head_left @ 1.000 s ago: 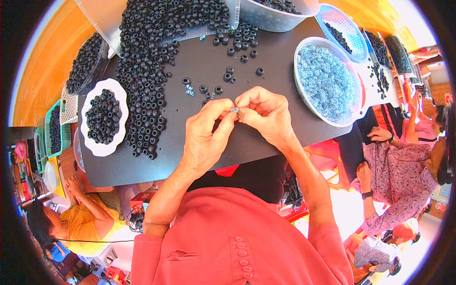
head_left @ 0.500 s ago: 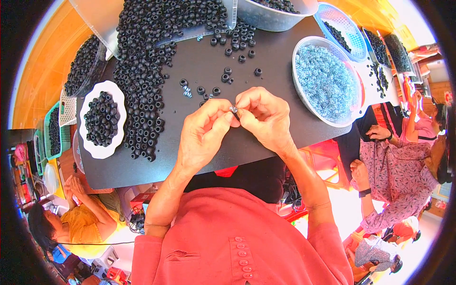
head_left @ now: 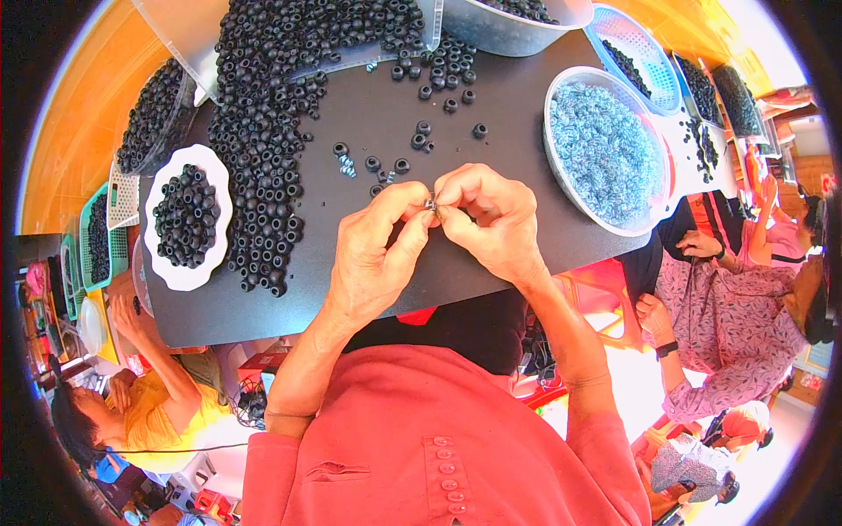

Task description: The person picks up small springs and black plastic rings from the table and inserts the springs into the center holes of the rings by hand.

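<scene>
Over the dark table my left hand [head_left: 377,250] and my right hand [head_left: 491,223] meet, thumbs and forefingers pinched together. Between their fingertips is a small metal spring [head_left: 430,204], mostly covered by the fingers. Whether a black part is held with it is hard to see. Just beyond my hands lie a few loose black ring-shaped parts [head_left: 402,165] and a few metal springs [head_left: 347,167]. To the right stands a round clear bowl [head_left: 551,131] full of springs [head_left: 605,149].
Left of my hands, a white scalloped plate [head_left: 219,254] holds black parts, beside a long heap of them [head_left: 259,202] spilling from a tipped clear bin [head_left: 189,44]. A grey tub [head_left: 509,39] and blue basket [head_left: 658,70] stand behind. Co-workers sit left [head_left: 167,421] and right [head_left: 728,307].
My fingertips have closed further over the spring, so less of it shows. The view has shifted slightly. The person at the left has moved their hands apart.
</scene>
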{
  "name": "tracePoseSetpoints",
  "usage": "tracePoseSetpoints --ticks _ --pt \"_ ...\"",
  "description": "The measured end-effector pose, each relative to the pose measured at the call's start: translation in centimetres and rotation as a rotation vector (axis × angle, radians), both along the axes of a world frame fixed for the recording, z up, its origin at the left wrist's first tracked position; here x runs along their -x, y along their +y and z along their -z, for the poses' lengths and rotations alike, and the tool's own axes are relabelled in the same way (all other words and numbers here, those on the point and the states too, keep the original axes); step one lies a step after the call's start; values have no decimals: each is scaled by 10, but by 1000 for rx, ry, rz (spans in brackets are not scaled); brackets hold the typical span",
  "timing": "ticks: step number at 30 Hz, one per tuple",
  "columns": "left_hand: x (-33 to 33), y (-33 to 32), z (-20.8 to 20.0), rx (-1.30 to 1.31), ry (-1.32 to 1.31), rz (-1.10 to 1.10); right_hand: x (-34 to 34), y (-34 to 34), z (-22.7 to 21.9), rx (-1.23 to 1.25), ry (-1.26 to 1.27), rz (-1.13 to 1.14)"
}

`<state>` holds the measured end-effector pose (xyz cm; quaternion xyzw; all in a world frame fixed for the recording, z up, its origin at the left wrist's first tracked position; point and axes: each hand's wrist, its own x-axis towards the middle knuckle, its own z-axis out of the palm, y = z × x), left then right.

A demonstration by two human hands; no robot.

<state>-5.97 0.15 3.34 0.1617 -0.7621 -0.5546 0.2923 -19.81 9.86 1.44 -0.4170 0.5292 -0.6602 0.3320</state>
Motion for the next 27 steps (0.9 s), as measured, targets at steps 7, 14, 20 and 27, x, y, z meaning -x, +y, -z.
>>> tracePoseSetpoints --ticks 7,14,20,27 --pt "3 1 5 179 30 -59 0 -1 -4 12 -220 -61" --pt "3 3 3 150 4 -128 -2 -2 -4 1 -29 -14" --pt "7 -1 5 438 67 -197 0 -2 -5 -33 109 10" --pt "8 3 5 421 30 -173 -1 -3 -3 -8 67 -1"
